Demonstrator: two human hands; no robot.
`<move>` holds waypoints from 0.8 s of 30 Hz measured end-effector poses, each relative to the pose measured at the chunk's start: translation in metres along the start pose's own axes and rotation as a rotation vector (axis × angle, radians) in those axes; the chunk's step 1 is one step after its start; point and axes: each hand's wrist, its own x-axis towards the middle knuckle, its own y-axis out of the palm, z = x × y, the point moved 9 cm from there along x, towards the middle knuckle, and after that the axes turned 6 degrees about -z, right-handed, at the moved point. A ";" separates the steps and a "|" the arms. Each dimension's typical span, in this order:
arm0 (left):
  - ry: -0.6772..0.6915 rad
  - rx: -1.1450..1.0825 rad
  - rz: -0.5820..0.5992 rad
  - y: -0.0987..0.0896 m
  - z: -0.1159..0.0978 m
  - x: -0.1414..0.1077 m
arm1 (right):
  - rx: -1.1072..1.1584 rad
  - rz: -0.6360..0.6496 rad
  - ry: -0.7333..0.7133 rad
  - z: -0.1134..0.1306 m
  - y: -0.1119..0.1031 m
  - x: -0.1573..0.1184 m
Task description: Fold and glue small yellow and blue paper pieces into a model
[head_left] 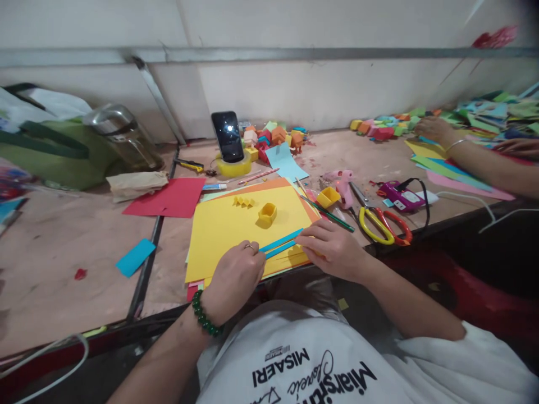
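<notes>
Between my two hands run narrow strips of blue paper [279, 246], lying nearly side by side above a stack of yellow paper [210, 235]. My left hand [240, 272] is closed on their left end, with a ring and a green bead bracelet showing. The fingers of my right hand [330, 247] pinch the right end. Just beyond the strips, a small folded yellow paper box [268, 213] stands on the stack. Behind it lies a zigzag yellow paper piece [243, 202]. My fingertips partly cover both strip ends.
To the right are scissors [377, 224], a pink glue gun [344, 188], a green pen [332, 216] and a purple power strip [402, 196]. A phone [228, 136] leans on a tape roll [234, 165]. Another person's hand [435, 130] handles paper at far right.
</notes>
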 end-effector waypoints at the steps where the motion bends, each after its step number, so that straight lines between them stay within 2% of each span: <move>1: -0.015 -0.017 0.017 0.001 0.002 0.001 | 0.034 0.024 0.003 0.000 0.006 0.001; 4: -0.071 -0.095 0.042 0.002 0.010 0.003 | 0.139 0.131 0.065 -0.009 0.028 0.001; 9: -0.176 -0.264 0.101 0.009 0.028 0.006 | 0.307 0.214 0.302 -0.039 0.052 -0.001; 15: -0.205 -0.305 0.071 0.012 0.036 0.008 | 0.371 0.209 0.493 -0.061 0.064 -0.001; 19: -0.197 -0.263 0.058 0.015 0.034 0.007 | 0.288 0.200 0.534 -0.070 0.065 -0.001; 24: -0.214 -0.205 0.077 0.019 0.033 0.005 | 0.249 0.345 0.606 -0.074 0.065 -0.002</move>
